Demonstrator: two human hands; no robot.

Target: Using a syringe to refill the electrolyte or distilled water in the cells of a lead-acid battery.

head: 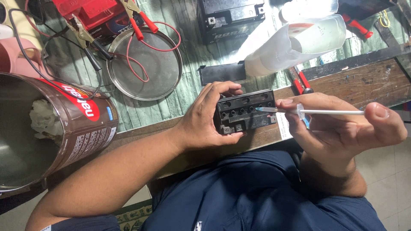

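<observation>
My left hand [203,117] grips a small black battery [246,112] at the table's near edge, fingers wrapped over its left side. The battery's top shows a row of several open round holes. My right hand [342,128] holds a clear plastic syringe [299,111] with a white plunger, thumb on the plunger's end. The syringe tip points left and sits at one of the holes near the battery's right end.
A large brown tin [64,128] with white cloth inside stands at left. A round metal dish [145,64] holds red cable, beside red and black clamps [137,19]. A second black battery [229,19] and a clear plastic bottle [295,45] lie further back. Red-handled pliers [302,81] lie right.
</observation>
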